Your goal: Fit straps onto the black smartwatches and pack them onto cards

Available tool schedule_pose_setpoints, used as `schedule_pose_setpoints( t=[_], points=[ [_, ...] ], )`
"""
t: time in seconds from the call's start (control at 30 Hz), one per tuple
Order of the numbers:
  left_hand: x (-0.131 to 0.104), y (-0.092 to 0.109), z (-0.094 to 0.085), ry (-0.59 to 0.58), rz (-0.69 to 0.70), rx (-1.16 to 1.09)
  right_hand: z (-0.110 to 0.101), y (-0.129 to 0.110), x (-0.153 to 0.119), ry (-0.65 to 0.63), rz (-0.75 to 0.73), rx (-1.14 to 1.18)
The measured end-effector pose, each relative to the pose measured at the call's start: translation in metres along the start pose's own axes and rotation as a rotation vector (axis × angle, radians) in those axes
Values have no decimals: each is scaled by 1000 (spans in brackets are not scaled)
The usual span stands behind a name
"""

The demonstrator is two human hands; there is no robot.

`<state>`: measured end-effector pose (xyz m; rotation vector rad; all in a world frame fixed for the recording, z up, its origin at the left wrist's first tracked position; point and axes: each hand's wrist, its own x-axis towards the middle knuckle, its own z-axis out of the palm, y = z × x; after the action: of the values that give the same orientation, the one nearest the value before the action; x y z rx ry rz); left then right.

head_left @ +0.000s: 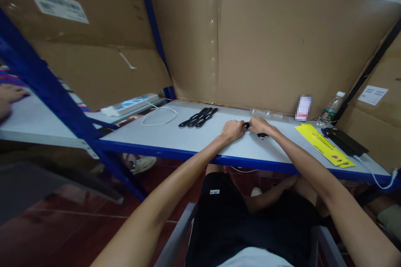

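Note:
My left hand (233, 130) and my right hand (258, 125) are close together over the middle of the table, both with fingers closed on a small black object (247, 125) between them. Most of that object is covered by my fingers. Just below my right hand lies another dark piece (263, 135), too small to make out. Several long black items (198, 117) rest side by side on the tabletop to the left of my hands.
A white cable (159, 108) and a power strip (130, 105) are at the left. On the right are a yellow sheet (322, 145), a black pouch (346, 142), and a bottle (331, 110). Cardboard (275, 41) stands behind. Another person's hand (11, 92) shows far left.

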<state>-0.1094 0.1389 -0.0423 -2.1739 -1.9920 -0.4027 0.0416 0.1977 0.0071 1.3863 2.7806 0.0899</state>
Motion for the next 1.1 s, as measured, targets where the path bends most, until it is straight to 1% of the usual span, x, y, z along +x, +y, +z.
schedule_pose_setpoints(
  t=[0.07, 0.2, 0.27, 0.33, 0.4, 0.47, 0.53, 0.57, 0.67, 0.73, 0.77, 0.87, 0.97, 1.03, 1.1],
  points=[
    [0, 0, -1, -1, -11, 2, -2, 1, 2, -14, -33, -3],
    [-1, 1, -3, -9, -19, -5, -3, 5, 7, -78, -60, 67],
    [-2, 2, -3, -6, -23, -8, -2, 5, 8, -56, -99, 37],
    [-2, 2, -4, -7, -24, 2, -1, 2, 6, -18, -177, -58],
    [-2, 2, -3, -16, -28, 23, 0, -1, 1, 28, -249, -174],
    [-2, 1, -3, -17, -36, 43, 1, -1, -6, 74, -280, -255],
    [-1, 1, -2, -14, -39, 57, 2, 4, -13, 128, -257, -250],
    [0, 0, -2, -15, -40, 61, 3, 8, -17, 159, -217, -211],
    [2, -1, -1, -35, -53, 61, 9, 20, -23, 243, -14, -46],
    [3, -1, 0, -38, -64, 50, 16, 22, -24, 252, 98, 30],
    [3, -1, 1, -37, -68, 45, 20, 21, -24, 247, 124, 51],
    [3, -2, 2, -33, -72, 44, 29, 11, -22, 223, 121, 85],
    [2, -1, 2, -33, -73, 55, 34, 0, -21, 226, 120, 102],
    [2, 0, 2, -37, -84, 57, 36, -3, -21, 239, 127, 111],
    [1, 1, 1, -46, -89, 53, 37, -2, -22, 263, 96, 120]
  ],
)
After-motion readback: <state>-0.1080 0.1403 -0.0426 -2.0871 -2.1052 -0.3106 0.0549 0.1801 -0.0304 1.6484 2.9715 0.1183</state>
